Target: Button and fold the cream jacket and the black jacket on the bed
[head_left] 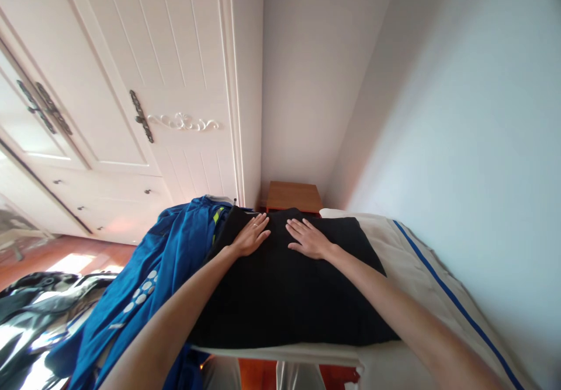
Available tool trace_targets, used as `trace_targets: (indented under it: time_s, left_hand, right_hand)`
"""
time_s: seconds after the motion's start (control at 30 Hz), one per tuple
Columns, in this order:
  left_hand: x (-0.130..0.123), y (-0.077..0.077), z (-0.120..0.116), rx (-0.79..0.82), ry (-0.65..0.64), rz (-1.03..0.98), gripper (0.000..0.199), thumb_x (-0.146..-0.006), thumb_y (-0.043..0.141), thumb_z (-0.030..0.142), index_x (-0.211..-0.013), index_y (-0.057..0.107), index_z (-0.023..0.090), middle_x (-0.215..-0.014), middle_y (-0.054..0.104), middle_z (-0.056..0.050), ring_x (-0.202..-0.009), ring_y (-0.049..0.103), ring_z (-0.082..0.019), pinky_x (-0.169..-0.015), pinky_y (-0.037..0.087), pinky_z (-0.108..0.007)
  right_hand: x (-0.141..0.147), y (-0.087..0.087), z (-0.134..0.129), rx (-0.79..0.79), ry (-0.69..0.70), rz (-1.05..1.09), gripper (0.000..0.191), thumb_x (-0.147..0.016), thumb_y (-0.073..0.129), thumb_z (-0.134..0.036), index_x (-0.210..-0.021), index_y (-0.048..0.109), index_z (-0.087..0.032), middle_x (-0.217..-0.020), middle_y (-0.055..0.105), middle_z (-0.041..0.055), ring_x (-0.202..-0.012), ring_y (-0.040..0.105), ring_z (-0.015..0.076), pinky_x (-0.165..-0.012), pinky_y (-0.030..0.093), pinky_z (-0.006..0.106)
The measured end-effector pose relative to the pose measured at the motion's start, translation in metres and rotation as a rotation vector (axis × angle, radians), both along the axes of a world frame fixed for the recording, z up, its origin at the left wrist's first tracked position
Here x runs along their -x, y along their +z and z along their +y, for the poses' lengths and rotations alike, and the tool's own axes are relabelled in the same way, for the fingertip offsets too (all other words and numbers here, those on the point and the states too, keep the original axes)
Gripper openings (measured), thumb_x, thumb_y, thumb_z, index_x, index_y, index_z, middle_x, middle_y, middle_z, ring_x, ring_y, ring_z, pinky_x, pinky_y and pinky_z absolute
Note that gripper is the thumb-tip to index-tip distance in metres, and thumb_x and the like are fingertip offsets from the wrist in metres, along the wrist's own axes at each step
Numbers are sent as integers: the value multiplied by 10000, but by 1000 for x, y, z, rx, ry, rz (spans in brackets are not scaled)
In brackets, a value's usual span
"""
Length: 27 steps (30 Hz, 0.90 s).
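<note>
A black piece of cloth [293,302], perhaps a garment, lies spread out over a pale board or covered surface in front of me. Both of my palms rest flat on its far part. My left hand [251,235] presses near the upper left edge, fingers stretched, with a ring on one finger. To the right of it, my right hand [308,238] lies with its fingers spread, a short gap between the two. Neither hand grips anything. What kind of garment the cloth is, I cannot tell.
A blue garment [175,249] with white dots hangs at the left of the black cloth. Beige fabric with a blue stripe [451,296] lies at the right. Behind stand a brown wooden cabinet [294,196] and a white wardrobe [188,57]. A shiny, cluttered pile [39,320] sits lower left.
</note>
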<state>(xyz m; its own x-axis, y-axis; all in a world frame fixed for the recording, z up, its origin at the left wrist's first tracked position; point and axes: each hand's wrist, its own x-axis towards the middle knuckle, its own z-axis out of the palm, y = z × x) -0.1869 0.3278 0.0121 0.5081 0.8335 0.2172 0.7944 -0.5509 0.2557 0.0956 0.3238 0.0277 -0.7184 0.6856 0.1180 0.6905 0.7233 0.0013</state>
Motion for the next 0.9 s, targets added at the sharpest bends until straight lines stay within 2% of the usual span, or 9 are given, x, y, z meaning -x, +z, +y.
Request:
trace_targets:
  time_s: [0.13, 0.23, 0.4, 0.47, 0.53, 0.63, 0.77, 0.83, 0.9]
  left_hand:
    - [16, -7, 7, -15, 193, 9, 747, -1005, 194, 587, -1535, 320, 76, -1590, 313, -184, -1500, 212, -296, -1208, 231, -466]
    - [20, -5, 7, -62, 223, 75, 787, -988, 210, 616, -1512, 353, 46, -1547, 384, -213, -1476, 282, -319, -1197, 256, -467]
    - [32, 16, -6, -165, 205, 224, 782, -962, 295, 631, -1477, 422, 56, -1536, 403, -213, -1484, 264, -322, -1216, 197, -461]
    - [39, 26, -12, -215, 204, 267, 758, -964, 305, 610, -1463, 445, 58, -1536, 404, -210, -1493, 241, -318, -1224, 152, -471]
    - [45, 35, -14, -232, 230, 277, 722, -974, 291, 579, -1457, 455, 69, -1531, 418, -202, -1493, 242, -316, -1221, 143, -486]
    - [48, 41, -9, -160, 250, 281, 688, -989, 264, 537, -1455, 456, 68, -1521, 434, -199, -1478, 284, -307, -1207, 191, -473]
    - [49, 39, 4, -75, 240, 326, 690, -979, 285, 550, -1455, 460, 83, -1517, 440, -199, -1462, 315, -317, -1183, 232, -469]
    - [50, 38, 7, -57, 243, 355, 704, -972, 283, 578, -1469, 448, 107, -1530, 425, -188, -1458, 319, -326, -1171, 240, -483]
    - [51, 36, 9, -39, 252, 379, 730, -967, 263, 613, -1482, 434, 124, -1549, 399, -181, -1452, 329, -331, -1158, 254, -488]
  right_hand:
    - [-86, -3, -3, 70, -140, -32, 729, -984, 277, -643, -1570, 248, -210, -1613, 257, 137, -1500, 222, 280, -1208, 195, 563]
    - [-138, -7, -14, 114, -240, -64, 725, -986, 268, -638, -1566, 267, -203, -1608, 274, 138, -1497, 231, 275, -1211, 199, 546]
    - [-187, 2, -25, 153, -415, -144, 730, -986, 267, -614, -1528, 355, -132, -1588, 301, 179, -1484, 254, 322, -1187, 214, 605]
    - [-179, 16, -26, 146, -526, -150, 732, -989, 276, -589, -1500, 394, -78, -1561, 333, 224, -1465, 290, 360, -1168, 240, 628]
    - [-148, 32, -29, 86, -595, -85, 755, -998, 272, -565, -1490, 375, -2, -1539, 344, 275, -1452, 312, 381, -1169, 258, 608]
    - [-66, 47, -49, -87, -431, 125, 753, -1013, 241, -553, -1535, 277, -12, -1561, 317, 257, -1476, 279, 339, -1193, 266, 537]
    - [30, 30, -95, -47, 149, 127, 734, -984, 353, -610, -1562, 272, -165, -1596, 310, 140, -1500, 235, 260, -1224, 235, 486]
    - [37, 13, -112, 23, 226, 61, 746, -967, 396, -621, -1544, 318, -155, -1577, 351, 140, -1489, 267, 259, -1216, 257, 475]
    - [13, 1, -121, 59, 180, 5, 714, -978, 413, -584, -1533, 339, -142, -1569, 363, 145, -1481, 285, 266, -1211, 261, 494]
